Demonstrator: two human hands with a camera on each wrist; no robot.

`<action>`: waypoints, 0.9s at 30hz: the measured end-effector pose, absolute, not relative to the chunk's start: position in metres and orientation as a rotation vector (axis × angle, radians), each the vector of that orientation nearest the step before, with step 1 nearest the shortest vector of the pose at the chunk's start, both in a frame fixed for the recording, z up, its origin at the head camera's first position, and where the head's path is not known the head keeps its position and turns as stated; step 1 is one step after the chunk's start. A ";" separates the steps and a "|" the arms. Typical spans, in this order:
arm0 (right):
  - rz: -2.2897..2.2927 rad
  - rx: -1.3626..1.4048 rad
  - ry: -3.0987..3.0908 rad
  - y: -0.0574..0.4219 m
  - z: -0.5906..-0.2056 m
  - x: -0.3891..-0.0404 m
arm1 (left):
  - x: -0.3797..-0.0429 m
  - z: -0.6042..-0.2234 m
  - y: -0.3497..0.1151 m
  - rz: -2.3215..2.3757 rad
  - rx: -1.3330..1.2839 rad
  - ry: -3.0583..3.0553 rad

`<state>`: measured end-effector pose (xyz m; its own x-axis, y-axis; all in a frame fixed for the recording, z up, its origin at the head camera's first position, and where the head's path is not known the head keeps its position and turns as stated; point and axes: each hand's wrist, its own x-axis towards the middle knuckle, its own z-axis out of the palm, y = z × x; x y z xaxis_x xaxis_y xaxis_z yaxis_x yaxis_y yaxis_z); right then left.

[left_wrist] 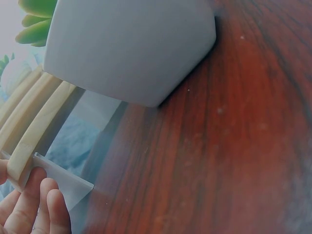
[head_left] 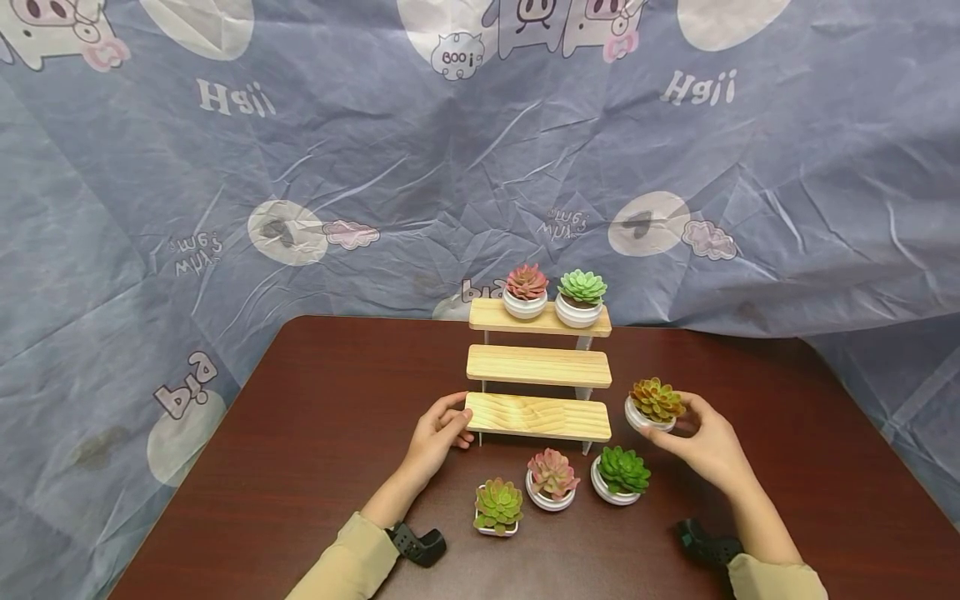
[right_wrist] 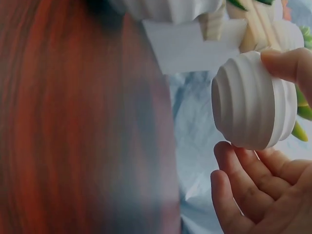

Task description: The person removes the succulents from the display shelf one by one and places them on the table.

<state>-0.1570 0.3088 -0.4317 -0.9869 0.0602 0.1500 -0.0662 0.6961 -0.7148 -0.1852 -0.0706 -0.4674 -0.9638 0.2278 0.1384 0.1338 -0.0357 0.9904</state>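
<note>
Dark table (head_left: 360, 375); right fingers (right_wrist: 246, 184) hold an orange-tinged succulent (head_left: 656, 402).

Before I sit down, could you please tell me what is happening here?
A person's left hand grips a wooden stand by the left end of its bottom shelf; the right hand holds an orange-tinged potted succulent off the table, right of the stand. A red succulent and a pale green one sit on the top shelf; a yellow-green one, a pink one and a dark green one rest on the table in front.
</note>
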 end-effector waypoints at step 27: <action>1.144 0.016 -2.905 0.326 -0.461 -0.162 | -0.185 -0.468 -0.071 2.179 0.403 2.118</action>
<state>-0.1623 0.3263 -0.4612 -0.9998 -0.0026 0.0218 -0.0168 0.7315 -0.6817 -0.1854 -0.0713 -0.4681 -0.9626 0.2355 0.1338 0.1271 -0.0436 0.9909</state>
